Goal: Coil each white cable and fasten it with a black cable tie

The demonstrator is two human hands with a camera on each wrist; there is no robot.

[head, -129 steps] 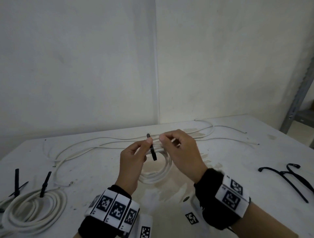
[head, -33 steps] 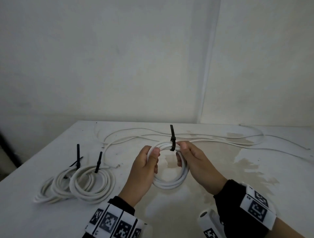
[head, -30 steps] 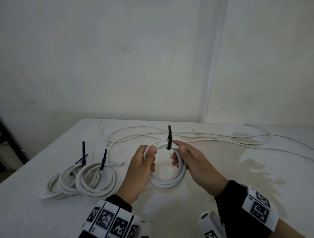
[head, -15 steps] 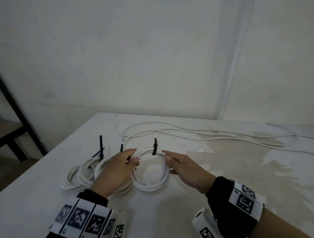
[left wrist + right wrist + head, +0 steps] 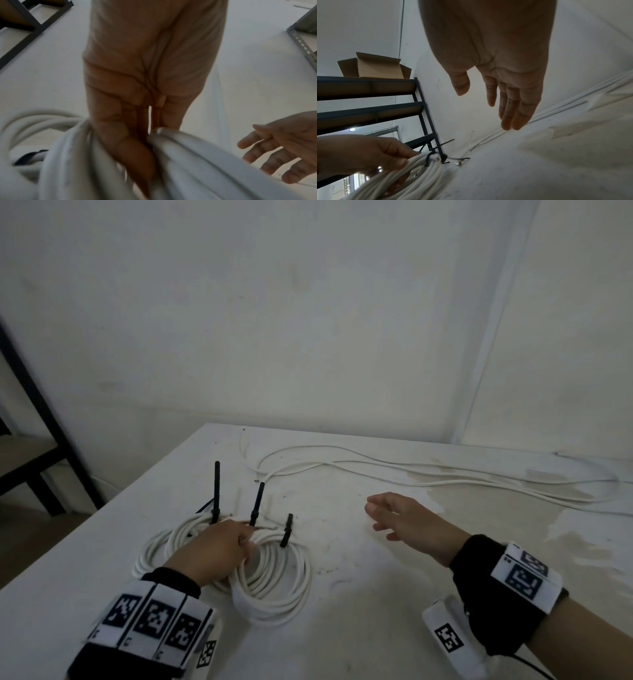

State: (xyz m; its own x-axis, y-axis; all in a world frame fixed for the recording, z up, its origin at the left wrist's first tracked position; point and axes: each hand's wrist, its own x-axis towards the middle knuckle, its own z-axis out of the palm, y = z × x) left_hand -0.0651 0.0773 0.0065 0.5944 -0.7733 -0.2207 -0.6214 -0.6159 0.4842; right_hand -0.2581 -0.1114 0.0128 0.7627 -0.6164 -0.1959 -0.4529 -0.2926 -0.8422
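Observation:
The newly tied white cable coil (image 5: 274,580) lies at the table's front left, a black cable tie (image 5: 286,530) standing up from its far edge. My left hand (image 5: 244,538) grips the coil's upper-left strands. In the left wrist view its fingers (image 5: 120,135) curl around the white strands (image 5: 188,155). My right hand (image 5: 375,517) hovers open over the table to the right of the coil and holds nothing. In the right wrist view its fingers (image 5: 510,108) are straight, and the coil (image 5: 419,175) with its tie (image 5: 429,158) lies below left.
Two tied coils (image 5: 171,542) lie just left of the new one, their ties (image 5: 216,491) upright. Loose white cables (image 5: 411,470) run along the table's back. A dark shelf frame (image 5: 41,419) stands left of the table, with a cardboard box (image 5: 373,67) on top.
My left hand has carried the tied coil leftward and down beside the two earlier coils. The right hand has let go of it and drawn away to the right, now open.

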